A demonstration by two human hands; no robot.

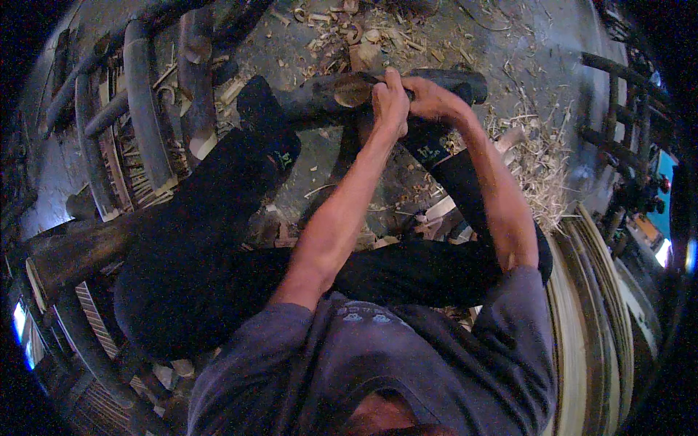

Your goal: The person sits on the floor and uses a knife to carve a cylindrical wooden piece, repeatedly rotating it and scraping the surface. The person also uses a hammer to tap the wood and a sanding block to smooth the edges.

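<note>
Head: dark pole [459, 84] beneath both hands [391, 109]

Dark pole frame [145, 109] at left; tangled pale shavings [542, 174] on floor [556, 43]; long strips [571, 320] lower right.

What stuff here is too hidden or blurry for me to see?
All in the head view:
Whatever the left hand and right hand may be gripping: hidden by their own fingers.
Part of the dark pole: covered by both hands.
The near ends of the long strips: cut off by the lower edge.
The teal thing: cut off by the dark rim, too small to name.
</note>
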